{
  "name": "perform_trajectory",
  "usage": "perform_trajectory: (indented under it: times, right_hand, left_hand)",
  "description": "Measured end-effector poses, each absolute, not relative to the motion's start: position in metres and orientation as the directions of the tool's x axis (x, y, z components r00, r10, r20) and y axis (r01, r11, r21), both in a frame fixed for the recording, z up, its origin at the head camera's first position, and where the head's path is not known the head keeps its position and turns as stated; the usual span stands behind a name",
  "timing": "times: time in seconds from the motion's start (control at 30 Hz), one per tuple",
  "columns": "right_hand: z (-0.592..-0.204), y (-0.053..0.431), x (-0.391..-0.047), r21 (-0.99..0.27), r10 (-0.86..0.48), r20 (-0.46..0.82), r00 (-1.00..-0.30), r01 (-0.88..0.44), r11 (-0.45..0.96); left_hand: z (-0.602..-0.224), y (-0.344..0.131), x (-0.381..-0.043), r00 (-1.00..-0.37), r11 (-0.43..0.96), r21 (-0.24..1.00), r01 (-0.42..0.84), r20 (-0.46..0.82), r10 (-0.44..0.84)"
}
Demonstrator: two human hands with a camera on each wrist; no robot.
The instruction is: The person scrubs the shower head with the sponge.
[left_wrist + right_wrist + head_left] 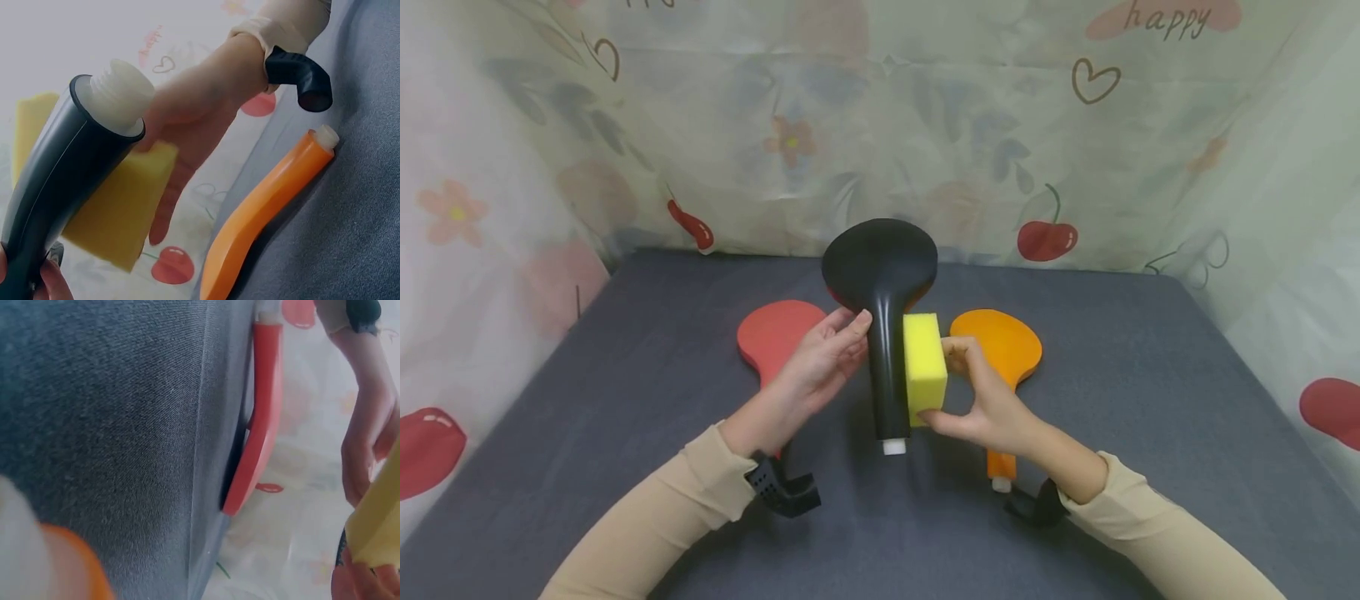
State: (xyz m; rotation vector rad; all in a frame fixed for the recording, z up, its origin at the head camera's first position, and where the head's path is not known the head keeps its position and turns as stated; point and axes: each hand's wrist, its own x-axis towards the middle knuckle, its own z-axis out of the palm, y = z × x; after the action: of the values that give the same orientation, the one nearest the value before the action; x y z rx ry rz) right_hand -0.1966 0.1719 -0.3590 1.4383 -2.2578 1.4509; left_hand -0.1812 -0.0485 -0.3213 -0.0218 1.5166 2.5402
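Raised above the table is a black shower head (880, 262), its handle hanging down and ending in a white threaded connector. My left hand (823, 362) grips the handle from the left, with the thumb along its side. From the right, my right hand (988, 404) holds a yellow sponge (927, 367) between thumb and fingers, against the handle. In the left wrist view the sponge (122, 206) sits behind the handle, with the screw thread (122, 94) facing the camera. The right wrist view catches the sponge (378, 515) only at its edge.
A red shower head (778, 333) lies on the dark grey cloth (887, 533) at the left, partly covered by my left arm. An orange shower head (1000, 337) lies at the right, partly behind my right hand. Printed curtains (880, 167) enclose the table's back and sides.
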Motion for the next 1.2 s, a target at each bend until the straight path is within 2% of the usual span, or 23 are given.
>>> perform_trajectory:
  times: [0.17,0.3,0.4,0.5,0.63,0.77,0.87,1.03,1.2]
  right_hand:
    - [-0.359,0.168,-0.2,-0.743,-0.579,0.461,-0.673,-0.649,0.164]
    - [-0.359,0.167,-0.201,-0.813,-0.576,0.381,-0.723,-0.559,0.164]
    - [-0.361,0.168,-0.201,-0.879,-0.618,0.305,-0.725,-0.464,0.11]
    - [-0.363,0.171,-0.2,-0.926,-0.676,0.245,-0.695,-0.374,0.049]
    - [-0.365,0.175,-0.195,-0.941,-0.727,0.232,-0.646,-0.338,0.0]
    - [-0.366,0.179,-0.185,-0.903,-0.709,0.285,-0.644,-0.43,0.027]
    - [-0.367,0.179,-0.179,-0.826,-0.671,0.386,-0.633,-0.561,0.054]
    - [-0.369,0.177,-0.17,-0.624,-0.605,0.594,-0.53,-0.779,0.07]
    - [-0.37,0.173,-0.161,-0.434,-0.57,0.686,-0.453,-0.883,0.179]
  left_hand:
    - [-0.322,-0.047,-0.18,-0.982,-0.449,0.88,-0.155,-0.089,0.165]
    - [-0.321,-0.047,-0.181,-0.987,-0.477,0.87,-0.123,-0.056,0.152]
    - [-0.319,-0.047,-0.182,-0.991,-0.501,0.86,-0.103,-0.044,0.128]
    - [-0.317,-0.047,-0.183,-0.994,-0.521,0.849,-0.087,-0.039,0.102]
    - [-0.315,-0.049,-0.183,-0.997,-0.533,0.844,-0.066,-0.037,0.065]
    - [-0.315,-0.05,-0.186,-0.998,-0.531,0.846,-0.055,-0.043,0.036]
    - [-0.315,-0.051,-0.187,-0.998,-0.531,0.846,-0.054,-0.058,0.009]
    - [-0.316,-0.052,-0.189,-0.995,-0.51,0.858,-0.05,-0.086,-0.047]
    - [-0.317,-0.051,-0.19,-0.995,-0.515,0.857,-0.02,-0.069,-0.077]
